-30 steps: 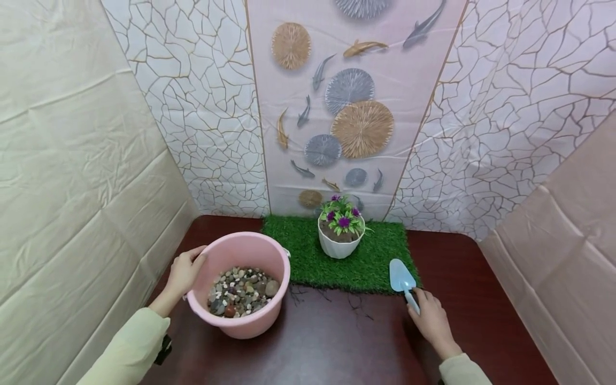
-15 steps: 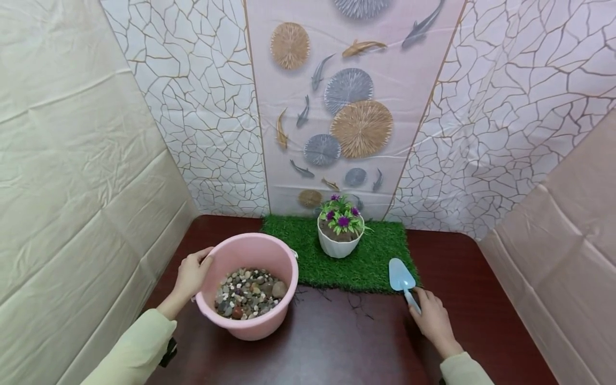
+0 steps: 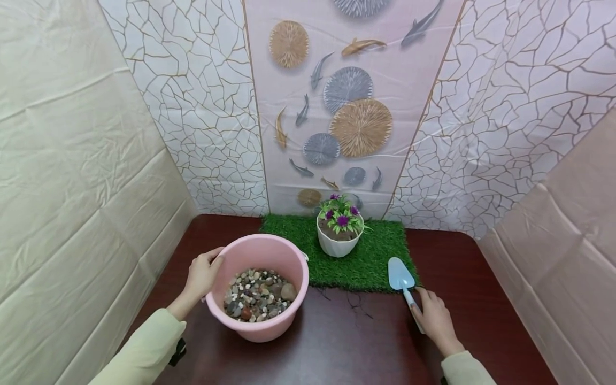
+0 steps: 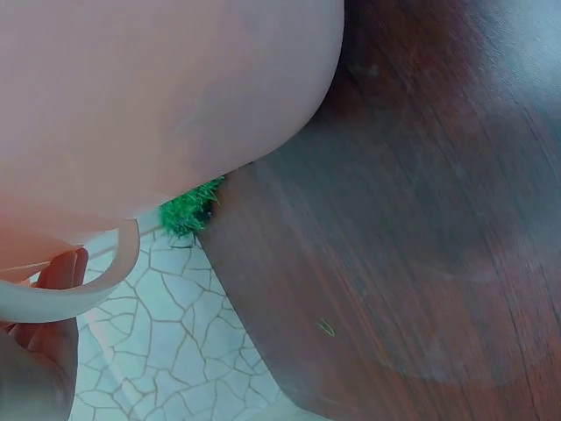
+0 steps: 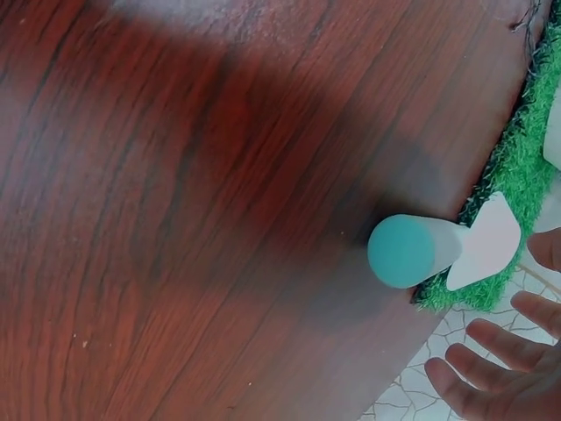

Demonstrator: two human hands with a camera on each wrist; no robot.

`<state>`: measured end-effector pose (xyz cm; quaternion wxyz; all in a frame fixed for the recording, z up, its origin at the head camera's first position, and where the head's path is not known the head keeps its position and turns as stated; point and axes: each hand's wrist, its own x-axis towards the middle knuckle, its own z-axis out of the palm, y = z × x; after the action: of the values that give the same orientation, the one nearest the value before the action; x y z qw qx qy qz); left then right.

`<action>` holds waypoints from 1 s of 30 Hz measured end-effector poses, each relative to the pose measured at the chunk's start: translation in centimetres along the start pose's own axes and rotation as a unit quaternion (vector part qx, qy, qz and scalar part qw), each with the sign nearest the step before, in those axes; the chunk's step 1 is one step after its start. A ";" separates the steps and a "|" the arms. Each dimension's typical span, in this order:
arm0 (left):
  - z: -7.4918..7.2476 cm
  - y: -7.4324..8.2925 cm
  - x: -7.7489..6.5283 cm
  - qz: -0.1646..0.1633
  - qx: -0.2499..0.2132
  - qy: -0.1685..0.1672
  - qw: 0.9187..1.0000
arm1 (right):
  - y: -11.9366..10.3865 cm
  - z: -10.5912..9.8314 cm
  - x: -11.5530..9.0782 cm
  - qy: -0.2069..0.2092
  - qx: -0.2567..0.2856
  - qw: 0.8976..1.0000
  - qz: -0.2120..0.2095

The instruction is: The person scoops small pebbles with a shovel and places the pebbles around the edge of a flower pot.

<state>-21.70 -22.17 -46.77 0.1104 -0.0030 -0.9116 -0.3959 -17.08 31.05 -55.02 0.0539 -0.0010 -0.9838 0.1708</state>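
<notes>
On the left of the head view, a pink bucket [image 3: 269, 332] holds a layer of mixed pebbles [image 3: 260, 297]. My left hand [image 3: 201, 278] grips its left rim, fingers outside and partly hidden. The left wrist view shows the bucket wall [image 4: 166, 96] close up, with fingers beside its pale handle [image 4: 79, 298]. A light blue trowel [image 3: 401, 274] lies with its blade on the edge of the grass mat [image 3: 380, 251] and its handle toward me. Right beside that handle is my right hand [image 3: 435, 320]; in the right wrist view its fingers [image 5: 500, 346] are spread, apart from the trowel.
A white pot [image 3: 338, 247] with purple flowers [image 3: 343, 220] stands on the mat at the back of the dark wooden table [image 3: 356, 353]. Loose dark threads [image 3: 358, 306] trail from the mat's front edge. Patterned cloth [image 3: 212, 107] walls close off the back and sides.
My left hand has slid the bucket to the right. My right hand has loosened from the trowel, whose handle now shows along more of its length.
</notes>
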 end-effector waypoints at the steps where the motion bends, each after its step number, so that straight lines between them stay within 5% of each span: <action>1: 0.1 0.1 0.0 -0.002 0.000 -0.003 1.000 | 0.0 0.0 0.1 -0.001 -0.003 1.000 0.001; 12: 0.6 1.1 0.0 -0.008 0.001 -0.002 1.000 | 1.2 0.4 1.4 -0.050 -0.032 0.998 0.010; 30: 2.6 2.6 -0.7 -0.002 -0.013 0.006 1.000 | 1.3 0.0 2.0 -0.101 -0.005 0.995 0.008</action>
<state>-21.32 -18.43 -46.72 0.1152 -0.0004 -0.9056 -0.4081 -19.14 32.32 -55.29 -0.0470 0.0086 -0.9851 0.1653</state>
